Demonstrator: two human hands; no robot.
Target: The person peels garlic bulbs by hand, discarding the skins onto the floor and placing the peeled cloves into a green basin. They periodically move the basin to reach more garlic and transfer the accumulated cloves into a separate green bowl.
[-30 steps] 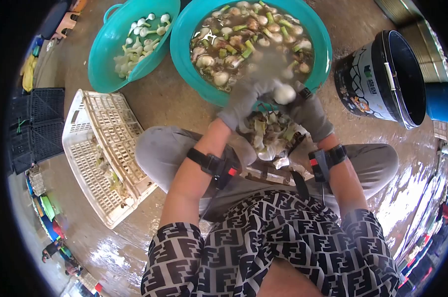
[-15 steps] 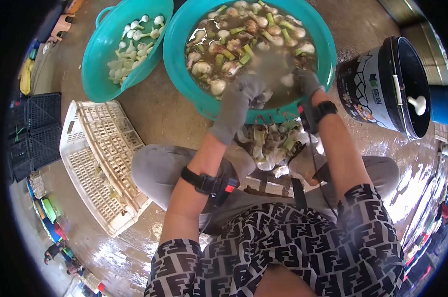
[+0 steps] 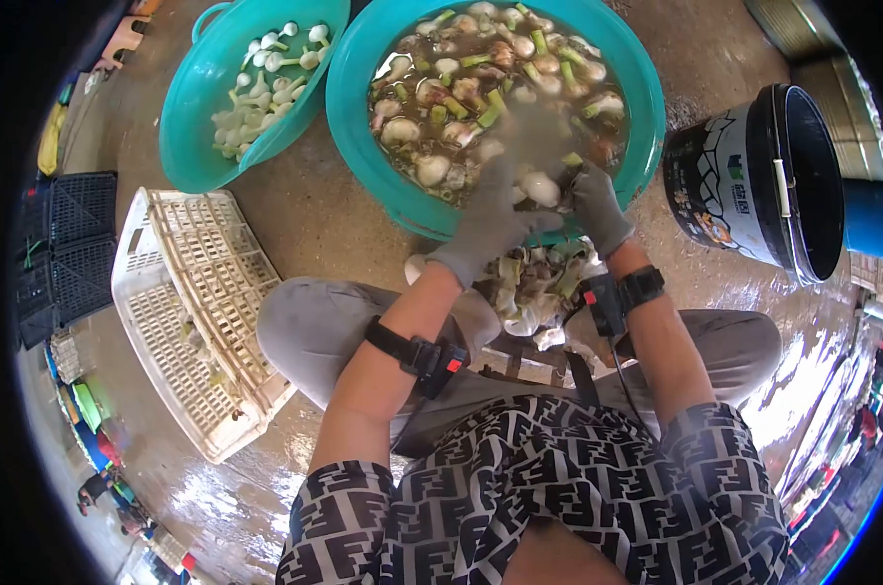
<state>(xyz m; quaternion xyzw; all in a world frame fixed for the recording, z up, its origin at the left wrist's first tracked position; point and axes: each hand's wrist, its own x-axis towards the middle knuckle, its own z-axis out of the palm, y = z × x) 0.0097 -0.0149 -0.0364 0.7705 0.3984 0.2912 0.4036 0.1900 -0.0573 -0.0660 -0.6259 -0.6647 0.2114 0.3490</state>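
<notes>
A teal tub (image 3: 347, 127) holds murky water and several bulbs with cut green stems. My gloved left hand (image 3: 490, 219) is over its near edge, thumb apart from the fingers, nothing seen in it; its fingertips are hard to make out at the water. Right of it, my gloved right hand (image 3: 599, 207) has curled fingers closed at the stem side of a pale bulb (image 3: 539, 188). This bulb lies between my two hands. Wet peelings (image 3: 529, 292) are heaped on the ground below the tub.
A second teal basin (image 3: 190, 136) with white bulbs stands at the upper left. Below it is a white plastic crate (image 3: 183, 331). A black bucket (image 3: 724, 185) leans at the right beside a blue container (image 3: 870, 219). Black crates (image 3: 82, 244) are at the far left.
The white bulb seen at the black bucket's mouth is out of view. My right hand has moved down and left to the pale bulb; my left hand's thumb has spread away from its fingers.
</notes>
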